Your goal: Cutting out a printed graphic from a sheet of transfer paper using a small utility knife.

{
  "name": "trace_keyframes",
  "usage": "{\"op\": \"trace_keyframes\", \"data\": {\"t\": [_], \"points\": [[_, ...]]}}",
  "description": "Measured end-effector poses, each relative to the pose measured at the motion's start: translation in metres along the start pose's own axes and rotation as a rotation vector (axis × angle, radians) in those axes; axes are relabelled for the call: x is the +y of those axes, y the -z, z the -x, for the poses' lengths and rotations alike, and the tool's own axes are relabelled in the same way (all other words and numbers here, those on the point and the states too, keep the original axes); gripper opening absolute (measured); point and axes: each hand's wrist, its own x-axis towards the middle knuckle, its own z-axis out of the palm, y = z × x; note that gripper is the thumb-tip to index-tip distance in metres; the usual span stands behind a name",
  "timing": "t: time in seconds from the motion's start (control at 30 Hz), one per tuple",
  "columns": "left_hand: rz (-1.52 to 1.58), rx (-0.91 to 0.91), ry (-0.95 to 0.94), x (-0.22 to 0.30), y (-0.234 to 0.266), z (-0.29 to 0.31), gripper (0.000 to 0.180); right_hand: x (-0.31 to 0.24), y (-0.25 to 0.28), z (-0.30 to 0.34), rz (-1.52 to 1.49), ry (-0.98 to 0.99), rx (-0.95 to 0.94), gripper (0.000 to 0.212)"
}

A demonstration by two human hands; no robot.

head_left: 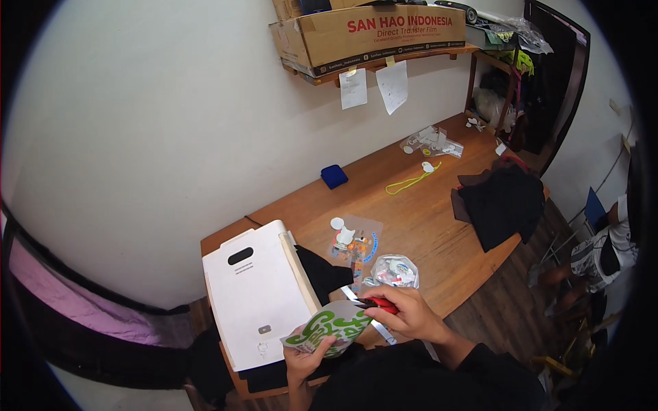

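My left hand (308, 357) is closed on the lower edge of a clear film sheet (332, 323) printed with large green lettering. Red-handled scissors (379, 303) are gripped in my right hand (410, 314), their dark blades at the upper right edge of the film. Whether the blades are parted is too small to make out. Just beyond the hands, a white plastic bag (397, 271) holds small printed scraps. Farther back lie more printed film pieces (363, 240) with white cut-offs on them.
A white press-like machine (257, 294) stands at the left, black cloth (321, 268) beside it. Dark folded garments (504, 202) lie at the right end of the wooden table (439, 233). A blue folded cloth (334, 176) sits near the wall. Another person (596, 253) is at the far right.
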Motion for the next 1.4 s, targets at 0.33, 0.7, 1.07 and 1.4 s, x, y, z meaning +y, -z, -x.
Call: {"op": "trace_keyframes", "data": {"t": [0.33, 0.7, 1.07, 1.4], "points": [[0.015, -0.005, 0.067, -0.001, 0.0, 0.001, 0.033, 0.001, 0.0, 0.002, 0.014, 0.026, 0.004, 0.029], [0.04, -0.011, -0.017, 0.004, -0.004, 0.001, 0.031, 0.008, -0.004, 0.004, 0.044, 0.062, 0.061, 0.027], [0.021, -0.006, -0.032, 0.001, -0.002, 0.002, 0.032, 0.006, 0.005, 0.004, -0.035, -0.07, 0.005, 0.03], [0.035, -0.01, 0.042, 0.002, -0.003, 0.003, 0.031, 0.003, 0.002, 0.002, -0.019, -0.046, -0.015, 0.028]]}}
